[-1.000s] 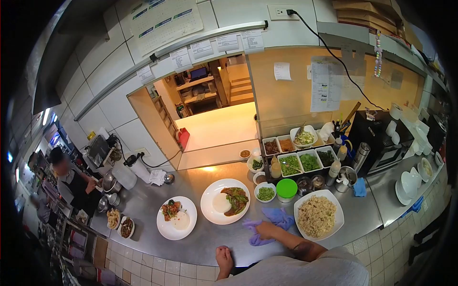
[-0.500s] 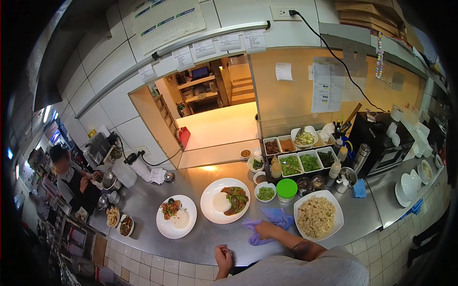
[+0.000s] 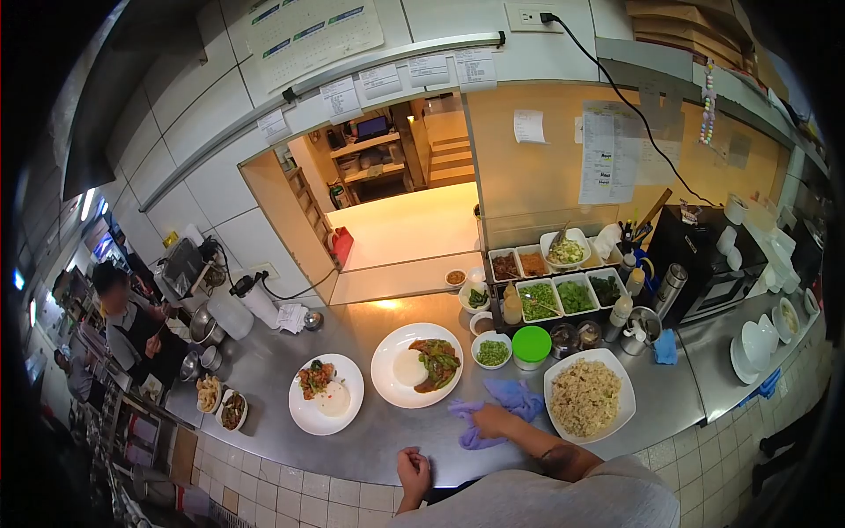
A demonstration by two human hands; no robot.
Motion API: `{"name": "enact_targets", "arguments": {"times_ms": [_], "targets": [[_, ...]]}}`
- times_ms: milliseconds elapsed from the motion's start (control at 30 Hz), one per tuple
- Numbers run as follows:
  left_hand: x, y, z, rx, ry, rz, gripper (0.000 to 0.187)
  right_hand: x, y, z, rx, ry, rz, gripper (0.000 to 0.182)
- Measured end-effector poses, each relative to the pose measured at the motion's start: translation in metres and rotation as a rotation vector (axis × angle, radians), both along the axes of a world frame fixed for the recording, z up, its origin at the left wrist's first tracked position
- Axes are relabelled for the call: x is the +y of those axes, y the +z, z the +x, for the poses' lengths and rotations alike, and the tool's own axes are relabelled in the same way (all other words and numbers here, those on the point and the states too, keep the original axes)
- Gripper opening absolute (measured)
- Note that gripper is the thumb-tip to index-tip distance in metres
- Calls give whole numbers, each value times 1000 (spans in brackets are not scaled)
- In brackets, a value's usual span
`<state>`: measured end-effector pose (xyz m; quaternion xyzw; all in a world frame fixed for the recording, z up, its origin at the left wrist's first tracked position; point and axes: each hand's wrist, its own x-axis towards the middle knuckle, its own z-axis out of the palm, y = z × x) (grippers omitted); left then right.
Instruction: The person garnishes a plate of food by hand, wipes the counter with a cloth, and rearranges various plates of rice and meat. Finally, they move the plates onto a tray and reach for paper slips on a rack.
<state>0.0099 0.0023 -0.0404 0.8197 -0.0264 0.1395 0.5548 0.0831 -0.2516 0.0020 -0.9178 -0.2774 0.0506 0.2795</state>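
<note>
My right hand presses on a purple cloth on the steel counter, its fingers closed over the fabric. A second bunch of purple-blue cloth lies just behind it. My left hand rests at the counter's front edge, fingers curled in, with nothing visible in it. Beyond my hands sits a white plate with a rice mound and a saucy meat-and-green-vegetable dish. Left of it, another plate holds rice and a chopped stir-fry. A square bowl of fried rice stands right of my right forearm.
Behind the cloths are a bowl of chopped greens, a green-lidded tub and ingredient trays. Two small bowls of food, one with dark pieces, stand at left. A person stands at the far left.
The camera view has shifted very slightly. Both my hands and the cloths stay in place. At the far left, the other person's arms have moved a little.
</note>
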Motion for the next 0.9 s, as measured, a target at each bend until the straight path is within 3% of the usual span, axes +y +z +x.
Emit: {"name": "enact_targets", "arguments": {"times_ms": [100,267,333,433,633,733,800,900], "targets": [[0,2,1,37,3,19,18,-1,16,-4,0,14,54,55],[4,-12,2,-23,16,131,22,-2,-11,2,69,39,-65,65],[5,-16,3,-13,18,96,22,0,19,0,134,56,-100,66],[1,0,-2,68,7,-11,22,0,27,-7,51,-1,36,48],[-2,5,3,10,8,27,21,0,25,-5,-10,23,17,50],[-3,6,1,59,18,11,21,1,24,-5,147,-53,-16,46],[-2,7,-1,136,20,-13,22,2,21,-5,189,-38,-60,54],[1,-3,1,25,4,47,23,1,18,-3,124,-22,-43,60]]}}
